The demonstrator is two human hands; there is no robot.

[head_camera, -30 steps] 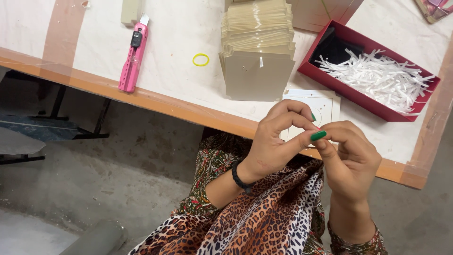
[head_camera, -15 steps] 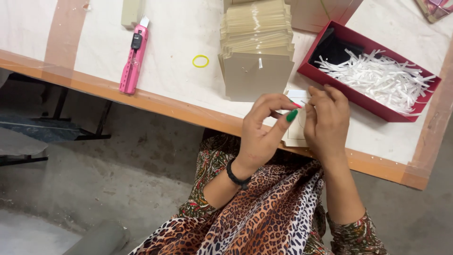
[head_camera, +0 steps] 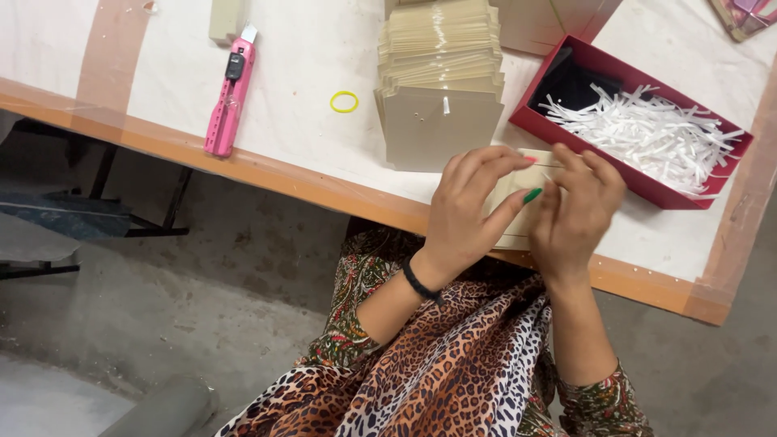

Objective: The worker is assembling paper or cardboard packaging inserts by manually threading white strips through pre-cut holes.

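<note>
Beige card (head_camera: 518,212) lies at the table's (head_camera: 162,81) near edge under both hands: left hand (head_camera: 469,214) and right hand (head_camera: 579,214) press curled fingers on it. One card stack (head_camera: 441,81) at 12 o'clock, one red box (head_camera: 639,133) of white shreds at 2, one yellow band (head_camera: 344,101) and one pink cutter (head_camera: 231,93) at 10, open tabletop between them.

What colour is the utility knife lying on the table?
Pink, with a black slider; the utility knife shows clearly in the head view.

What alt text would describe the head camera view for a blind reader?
Both hands, left hand and right hand, press a beige card at the table edge. Nearby: a card stack, a red box of white paper shreds, a pink utility knife.
</note>
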